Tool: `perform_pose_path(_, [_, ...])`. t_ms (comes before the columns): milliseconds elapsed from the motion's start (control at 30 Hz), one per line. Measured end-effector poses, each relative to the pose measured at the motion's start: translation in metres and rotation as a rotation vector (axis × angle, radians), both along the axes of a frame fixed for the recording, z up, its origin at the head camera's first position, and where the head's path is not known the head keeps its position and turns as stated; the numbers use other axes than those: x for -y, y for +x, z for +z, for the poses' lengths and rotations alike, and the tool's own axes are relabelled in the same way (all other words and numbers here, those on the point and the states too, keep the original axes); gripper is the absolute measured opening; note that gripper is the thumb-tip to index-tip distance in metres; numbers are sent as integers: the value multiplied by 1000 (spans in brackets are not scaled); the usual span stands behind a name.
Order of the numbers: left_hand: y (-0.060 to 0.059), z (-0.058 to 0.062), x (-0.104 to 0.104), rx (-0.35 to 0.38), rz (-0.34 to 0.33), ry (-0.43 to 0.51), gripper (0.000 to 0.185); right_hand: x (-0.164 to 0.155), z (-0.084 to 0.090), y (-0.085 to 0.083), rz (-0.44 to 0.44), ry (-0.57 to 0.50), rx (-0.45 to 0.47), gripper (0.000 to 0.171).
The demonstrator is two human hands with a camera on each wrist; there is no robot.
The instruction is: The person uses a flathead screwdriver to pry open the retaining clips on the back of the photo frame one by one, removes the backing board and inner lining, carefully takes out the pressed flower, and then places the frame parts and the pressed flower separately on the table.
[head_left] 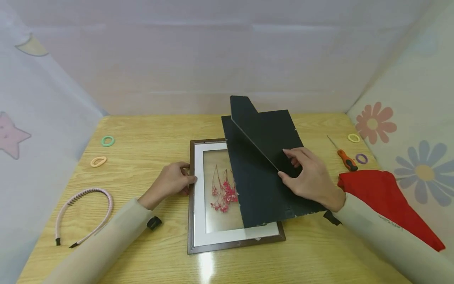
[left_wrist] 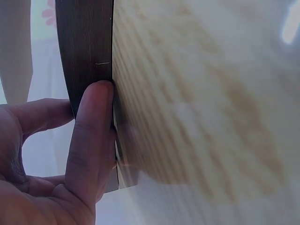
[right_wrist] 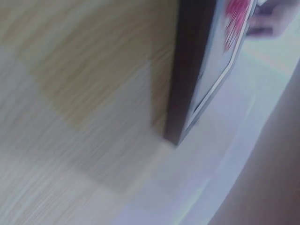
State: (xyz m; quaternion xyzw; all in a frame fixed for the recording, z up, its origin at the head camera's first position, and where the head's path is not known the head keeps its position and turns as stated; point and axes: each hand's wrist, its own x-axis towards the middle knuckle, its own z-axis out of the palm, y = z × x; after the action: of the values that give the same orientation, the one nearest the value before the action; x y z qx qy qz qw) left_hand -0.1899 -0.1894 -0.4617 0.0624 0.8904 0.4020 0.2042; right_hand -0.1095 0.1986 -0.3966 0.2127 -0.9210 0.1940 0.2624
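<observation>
Brown-edged, the rectangular frame (head_left: 190, 228) on the wood-grained counter (head_left: 152, 132) holds a white mat (head_left: 199, 213) around pinkish-red flower sprigs (head_left: 225, 196), and the left grip (head_left: 172, 179) pinches the frame's left side. Over its right part, the right grip (head_left: 310, 176) pinches the tilted flap (head_left: 244, 106) of a flat, ragged-edged black board (head_left: 252, 193).

A pale yellow wood-grain worktop (head_left: 152, 134) carries a brown picture frame (head_left: 241, 244) near its middle. Along its left side lie a green ring (head_left: 108, 145), an orange ring (head_left: 93, 161) and, nearer the front, a pink headband (head_left: 110, 202). On the right side lie a yellow ring (head_left: 354, 141), a purple ring (head_left: 361, 162), an orange-handled screwdriver (head_left: 345, 158) and a red cloth (head_left: 379, 193).
</observation>
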Motion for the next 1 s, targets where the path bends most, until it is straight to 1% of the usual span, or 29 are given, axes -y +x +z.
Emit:
perform_pose_path(133, [4, 1, 5, 6, -4, 8, 69, -22, 0, -14, -47, -32, -39, 58])
perform_pose_path(267, [6, 3, 10, 3, -14, 0, 69, -43, -3, -26, -121, -61, -43, 57])
perform_pose_path(400, [8, 2, 15, -11, -23, -23, 70, -66, -10, -38, -212, -74, -2, 54])
perform_pose_path(533, [11, 1, 16, -12, -30, -21, 71, -87, -19, -47, -277, -76, 39, 52])
perform_pose_path(633, [12, 1, 16, -2, -32, -13, 71, -98, -27, -52, -299, -77, 53, 52])
perform_pose_path(733, [13, 2, 17, 6, -30, -13, 71, -103, -39, -61, -315, -76, 74, 52])
perform_pose_path(900, [16, 2, 18, -3, -27, -18, 71, -105, -58, -78, -284, -45, 105, 55])
perform_pose_path(1000, [17, 1, 16, -1, -20, -2, 71, -104, -62, -85, -261, -8, 141, 57])
